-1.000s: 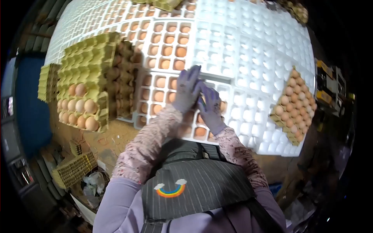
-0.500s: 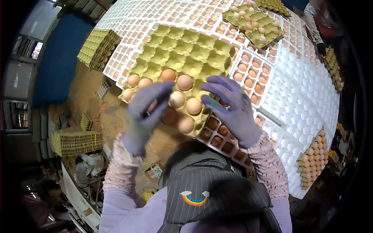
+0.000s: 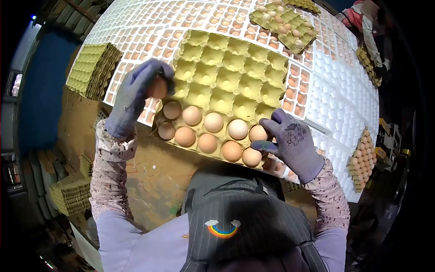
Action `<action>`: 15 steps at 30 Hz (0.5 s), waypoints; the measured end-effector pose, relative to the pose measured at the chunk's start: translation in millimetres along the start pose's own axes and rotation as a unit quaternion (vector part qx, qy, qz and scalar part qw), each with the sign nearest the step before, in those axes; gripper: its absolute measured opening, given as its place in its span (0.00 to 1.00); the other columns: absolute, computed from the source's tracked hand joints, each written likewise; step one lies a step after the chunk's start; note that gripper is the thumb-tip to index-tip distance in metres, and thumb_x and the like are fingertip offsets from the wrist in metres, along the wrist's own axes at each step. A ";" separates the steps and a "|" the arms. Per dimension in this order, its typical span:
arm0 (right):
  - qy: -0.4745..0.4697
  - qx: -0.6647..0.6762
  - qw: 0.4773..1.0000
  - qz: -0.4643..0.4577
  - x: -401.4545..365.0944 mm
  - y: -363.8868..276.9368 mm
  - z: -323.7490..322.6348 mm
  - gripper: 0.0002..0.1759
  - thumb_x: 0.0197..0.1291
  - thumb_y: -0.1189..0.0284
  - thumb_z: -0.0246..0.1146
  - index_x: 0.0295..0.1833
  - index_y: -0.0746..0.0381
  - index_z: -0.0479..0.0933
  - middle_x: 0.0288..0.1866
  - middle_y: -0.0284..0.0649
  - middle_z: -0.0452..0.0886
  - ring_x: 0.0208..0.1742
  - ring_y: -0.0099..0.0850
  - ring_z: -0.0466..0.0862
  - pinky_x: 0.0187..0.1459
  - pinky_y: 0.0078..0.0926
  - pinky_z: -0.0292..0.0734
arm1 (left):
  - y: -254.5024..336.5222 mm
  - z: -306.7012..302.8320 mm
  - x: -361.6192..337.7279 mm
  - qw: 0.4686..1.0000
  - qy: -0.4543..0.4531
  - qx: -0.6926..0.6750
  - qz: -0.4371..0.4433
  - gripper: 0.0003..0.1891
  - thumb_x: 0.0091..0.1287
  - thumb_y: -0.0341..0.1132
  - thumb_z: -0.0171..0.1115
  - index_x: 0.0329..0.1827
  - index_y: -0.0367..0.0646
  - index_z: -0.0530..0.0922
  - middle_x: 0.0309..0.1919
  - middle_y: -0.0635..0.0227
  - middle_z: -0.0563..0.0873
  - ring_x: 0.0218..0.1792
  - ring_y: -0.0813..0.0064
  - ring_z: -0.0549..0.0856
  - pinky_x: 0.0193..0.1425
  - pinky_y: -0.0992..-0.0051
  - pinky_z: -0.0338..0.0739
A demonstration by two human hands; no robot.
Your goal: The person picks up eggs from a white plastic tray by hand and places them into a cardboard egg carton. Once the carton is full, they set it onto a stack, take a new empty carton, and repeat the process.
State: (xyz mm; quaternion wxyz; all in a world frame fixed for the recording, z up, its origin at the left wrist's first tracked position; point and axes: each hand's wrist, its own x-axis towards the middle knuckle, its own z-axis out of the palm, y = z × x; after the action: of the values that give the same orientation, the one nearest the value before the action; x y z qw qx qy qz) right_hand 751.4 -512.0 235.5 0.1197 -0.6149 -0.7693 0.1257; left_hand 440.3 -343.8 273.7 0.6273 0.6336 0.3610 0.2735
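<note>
A yellow-green egg tray (image 3: 210, 77) lies in front of me, with brown and pale eggs (image 3: 207, 143) filling the part nearest my body; its far cups hold none. My left hand (image 3: 136, 93), in a purple glove, is closed around a brown egg (image 3: 157, 87) above the tray's left edge. At the tray's right edge is my gloved right hand (image 3: 285, 140), its thumb and fingers apart beside the rightmost eggs, fingertips close to or touching one egg (image 3: 258, 133). It holds nothing that shows.
White foam trays with eggs (image 3: 297, 90) spread beneath and beyond. Stacked egg trays (image 3: 93, 70) stand at the left. Another part-filled tray (image 3: 285, 27) lies at the back, and a full one (image 3: 362, 161) at the right. A person's sleeve (image 3: 369, 38) shows at upper right.
My left hand has moved left and up and now holds an egg. The right hand has lowered to the tray's right edge. More eggs sit in the near rows, and the view has shifted.
</note>
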 end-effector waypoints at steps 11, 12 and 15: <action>0.022 0.102 0.994 0.013 19.8 -25.6 -9.8 0.20 0.61 0.57 0.69 0.56 0.53 0.79 0.69 0.44 0.72 0.56 0.44 0.82 0.52 0.37 0.80 | -16.3 -3.0 -24.5 0.825 -0.075 0.553 0.094 0.24 0.57 0.35 0.76 0.58 0.47 0.82 0.64 0.57 0.78 0.54 0.56 0.86 0.55 0.64 0.85; 0.014 -0.039 0.999 0.001 23.0 -35.5 -1.4 0.21 0.59 0.55 0.69 0.53 0.56 0.80 0.70 0.43 0.70 0.58 0.48 0.79 0.56 0.40 0.78 | -16.7 -3.0 -26.6 0.823 -0.068 0.555 0.100 0.23 0.57 0.34 0.76 0.57 0.47 0.82 0.64 0.56 0.78 0.54 0.55 0.86 0.55 0.63 0.84; -0.035 -0.071 0.997 -0.005 24.0 -33.9 0.9 0.22 0.59 0.55 0.69 0.54 0.56 0.80 0.70 0.44 0.70 0.59 0.48 0.78 0.55 0.40 0.79 | -12.4 0.5 -31.7 0.899 -0.019 0.437 0.037 0.22 0.64 0.32 0.71 0.62 0.44 0.78 0.57 0.61 0.82 0.51 0.68 0.87 0.47 0.72 0.84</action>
State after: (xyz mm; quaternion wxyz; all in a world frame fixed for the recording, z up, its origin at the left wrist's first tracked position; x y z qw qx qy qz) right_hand 715.0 -495.8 246.8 0.0490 -0.6131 -0.7832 0.0913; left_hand 420.5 -370.0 264.8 0.2839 0.8618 0.4085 0.0992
